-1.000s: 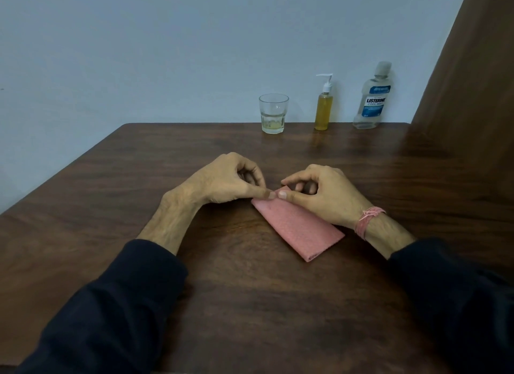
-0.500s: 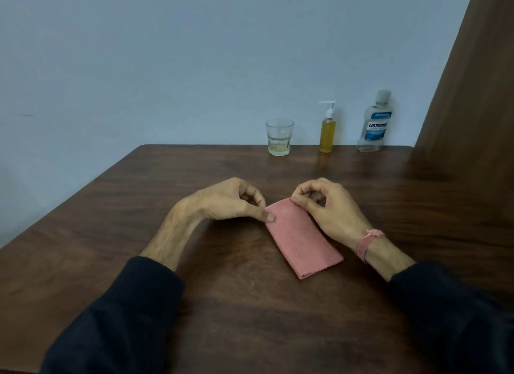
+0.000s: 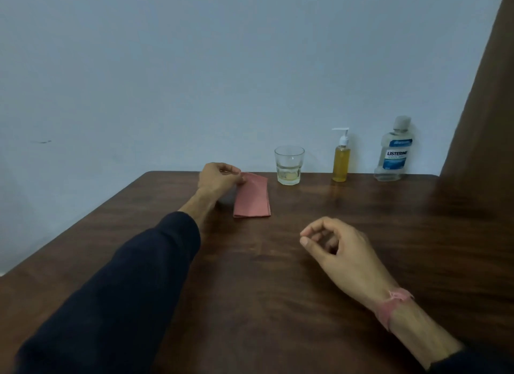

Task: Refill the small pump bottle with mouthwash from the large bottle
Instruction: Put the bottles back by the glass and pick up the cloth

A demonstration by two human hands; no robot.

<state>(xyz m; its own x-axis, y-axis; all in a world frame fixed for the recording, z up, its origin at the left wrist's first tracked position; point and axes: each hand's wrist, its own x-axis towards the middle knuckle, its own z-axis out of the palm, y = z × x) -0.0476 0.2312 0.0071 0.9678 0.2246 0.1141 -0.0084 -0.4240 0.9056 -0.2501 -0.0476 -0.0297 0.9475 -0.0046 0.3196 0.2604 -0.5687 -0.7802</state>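
Note:
The small pump bottle (image 3: 341, 162), filled with yellow liquid and topped by a white pump, stands at the table's far edge. To its right the large clear mouthwash bottle (image 3: 393, 153) with a blue label leans against the wall, nearly empty. My left hand (image 3: 218, 178) reaches far forward and pinches the far left corner of a folded pink cloth (image 3: 252, 199), which lies left of the glass. My right hand (image 3: 338, 247) hovers over the table's middle, fingers loosely curled, holding nothing.
A clear glass (image 3: 289, 169) with a little pale liquid stands left of the pump bottle. The dark wooden table (image 3: 278, 304) meets a pale wall at the back. A brown wooden panel (image 3: 486, 109) rises at the right.
My left hand has carried the pink cloth from the table's middle to the far side beside the glass. My right hand has let go of the cloth and stayed near the middle.

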